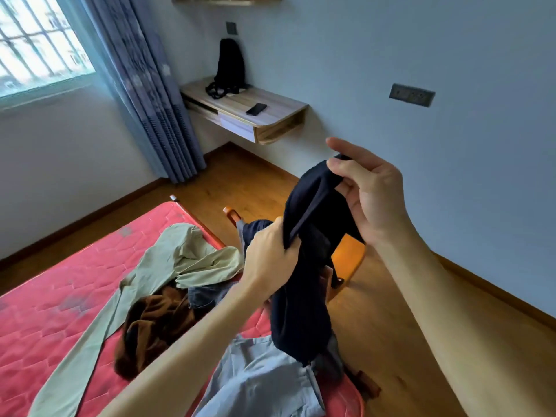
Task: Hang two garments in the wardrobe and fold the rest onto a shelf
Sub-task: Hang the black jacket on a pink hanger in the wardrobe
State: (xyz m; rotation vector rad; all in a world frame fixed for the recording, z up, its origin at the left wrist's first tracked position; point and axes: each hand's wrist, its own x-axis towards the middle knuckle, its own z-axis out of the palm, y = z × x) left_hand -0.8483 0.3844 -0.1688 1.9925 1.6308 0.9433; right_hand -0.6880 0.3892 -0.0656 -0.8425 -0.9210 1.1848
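The person holds a dark navy garment (301,296) in the air over the near right corner of the red mattress (60,296). The left hand (267,251) has its fingers curled round a bunched part of the cloth. The right hand (373,197), higher and further right, pinches the upper edge. The step in hand seems to be untangling this piece. Next, the hands probably must find its edges and spread it out. Beige trousers (186,254) and a brown garment (150,320) lie unfolded on the mattress.
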